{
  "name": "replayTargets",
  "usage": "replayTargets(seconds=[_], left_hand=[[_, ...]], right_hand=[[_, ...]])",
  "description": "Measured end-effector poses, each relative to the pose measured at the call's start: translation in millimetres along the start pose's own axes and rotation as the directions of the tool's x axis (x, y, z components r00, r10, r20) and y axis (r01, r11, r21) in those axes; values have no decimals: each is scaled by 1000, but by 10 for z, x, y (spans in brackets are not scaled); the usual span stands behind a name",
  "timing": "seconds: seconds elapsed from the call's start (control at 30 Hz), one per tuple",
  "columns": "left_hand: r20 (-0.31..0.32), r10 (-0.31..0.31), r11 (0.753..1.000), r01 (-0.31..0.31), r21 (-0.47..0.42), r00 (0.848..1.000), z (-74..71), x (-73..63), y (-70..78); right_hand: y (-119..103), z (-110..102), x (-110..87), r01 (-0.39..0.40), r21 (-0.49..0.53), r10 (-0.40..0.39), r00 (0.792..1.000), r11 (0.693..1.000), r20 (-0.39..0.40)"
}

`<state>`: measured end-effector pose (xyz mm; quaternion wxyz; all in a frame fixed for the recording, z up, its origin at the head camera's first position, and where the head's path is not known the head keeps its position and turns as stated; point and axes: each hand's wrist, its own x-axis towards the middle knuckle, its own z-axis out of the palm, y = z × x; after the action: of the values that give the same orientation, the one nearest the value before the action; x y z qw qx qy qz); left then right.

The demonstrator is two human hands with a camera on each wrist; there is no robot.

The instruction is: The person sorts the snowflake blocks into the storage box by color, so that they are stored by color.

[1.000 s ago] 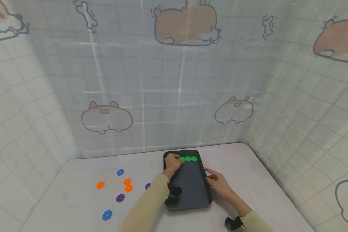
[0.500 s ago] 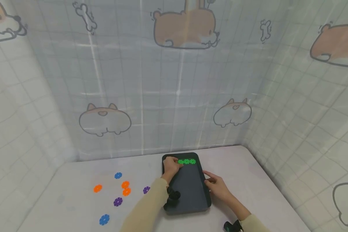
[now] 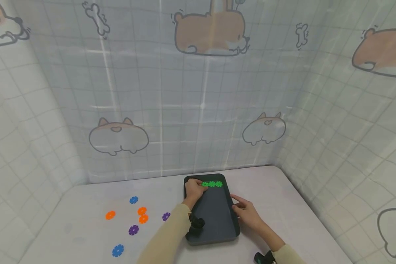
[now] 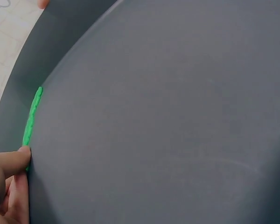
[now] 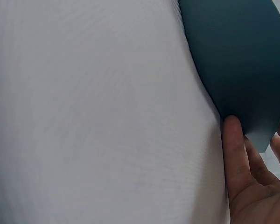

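Note:
A dark tray [image 3: 214, 216] lies on the table, with a row of green flower-shaped discs [image 3: 212, 184] along its far end. My left hand [image 3: 193, 190] reaches into the far left corner of the tray and pinches the left end of that row between thumb and fingers. In the left wrist view the green discs [image 4: 32, 114] stand edge-on near the tray wall, and the fingertips cover the near end. At the tray's right side, my right hand [image 3: 249, 212] holds the edge, one finger [image 5: 235, 149] low along the outer wall and others up at the rim.
Left of the tray lie loose flower-shaped discs: blue ones [image 3: 118, 250], several orange ones [image 3: 110, 215] and purple ones [image 3: 133, 230]. A purple disc [image 3: 166, 216] is close to the left sleeve [image 3: 166, 234]. A patterned curtain [image 3: 184, 110] stands behind the table.
The left hand closes in slightly on the left end of the green row, then stays there. The right hand keeps its place on the tray. The whole view shifts a little.

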<state>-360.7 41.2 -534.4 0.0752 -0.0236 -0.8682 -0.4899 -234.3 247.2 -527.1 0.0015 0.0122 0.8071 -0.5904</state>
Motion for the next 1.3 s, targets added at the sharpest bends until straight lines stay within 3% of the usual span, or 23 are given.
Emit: replayTargets(seconds=[0.5,1.0,1.3], left_hand=[[-9,-52,999,52,-14,999,31,32,-14],[-10,-25,1000,25,7,1000,35,51,-19],[-2,-6,1000,6,1,1000,17,12,-55]], right_hand=[[60,-24,39,-8,-34,8,1000,999,4],[-15,-6,23,-9,-27,8,1000,1000,-7],[-77,28,-31,-88,31,88,996,996,2]])
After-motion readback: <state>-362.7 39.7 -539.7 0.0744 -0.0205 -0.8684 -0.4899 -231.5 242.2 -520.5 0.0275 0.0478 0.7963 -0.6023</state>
